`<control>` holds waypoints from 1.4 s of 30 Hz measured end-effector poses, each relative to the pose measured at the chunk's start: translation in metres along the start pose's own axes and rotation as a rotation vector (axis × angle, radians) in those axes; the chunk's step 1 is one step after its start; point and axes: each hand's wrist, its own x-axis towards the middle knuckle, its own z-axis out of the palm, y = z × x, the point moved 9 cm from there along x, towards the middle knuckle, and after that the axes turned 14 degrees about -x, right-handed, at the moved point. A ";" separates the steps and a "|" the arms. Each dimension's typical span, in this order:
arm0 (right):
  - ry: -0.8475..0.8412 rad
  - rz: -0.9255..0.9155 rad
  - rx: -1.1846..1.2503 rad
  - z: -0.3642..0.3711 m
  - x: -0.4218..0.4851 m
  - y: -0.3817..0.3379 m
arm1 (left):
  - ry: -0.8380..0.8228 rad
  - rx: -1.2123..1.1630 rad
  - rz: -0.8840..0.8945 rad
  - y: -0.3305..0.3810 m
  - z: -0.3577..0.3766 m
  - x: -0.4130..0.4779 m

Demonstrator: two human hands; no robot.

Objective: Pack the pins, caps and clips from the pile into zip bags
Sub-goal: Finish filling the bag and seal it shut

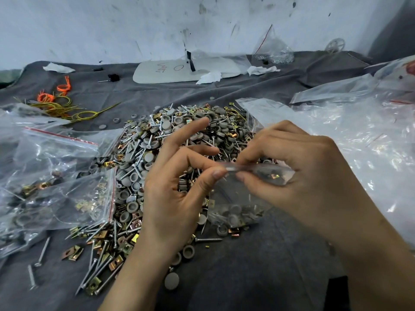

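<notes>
Worn on the head and aimed forward and steeply down, sitting close above the pile [139,158], with a wide angle sweeping across the cloth-covered desk [247,277] out to the scuffed white wall [112,23] behind.

Red hand-drawn marks stand on the white flat rounded panel [148,74] lying at the back of the grey cloth-covered surface [247,254]. One mark reads as a single oval, "O" or zero. The scribble to its left, two or three characters, is not legible. A red patch on the clear plastic bag [399,72] at far right is too blurred to read.
</notes>
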 end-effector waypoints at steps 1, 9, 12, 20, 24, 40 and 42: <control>-0.004 0.000 0.001 0.001 0.000 0.001 | -0.005 0.003 0.001 0.000 0.000 0.000; 0.018 -0.006 0.010 -0.002 -0.002 0.004 | -0.046 0.013 0.001 0.001 0.006 -0.003; 0.031 -0.017 0.018 -0.004 -0.001 0.002 | -0.023 0.025 -0.006 0.003 0.005 -0.003; 0.029 -0.032 0.056 -0.006 -0.001 0.000 | -0.012 0.056 -0.012 0.005 0.005 -0.002; 0.021 -0.028 0.066 -0.005 -0.001 0.000 | 0.000 0.055 -0.033 0.003 0.003 -0.003; -0.077 0.108 0.237 0.003 -0.004 0.011 | -0.046 0.028 -0.023 0.002 0.004 -0.004; -0.088 0.122 0.252 0.004 -0.004 0.012 | -0.046 0.023 -0.037 0.001 0.004 -0.004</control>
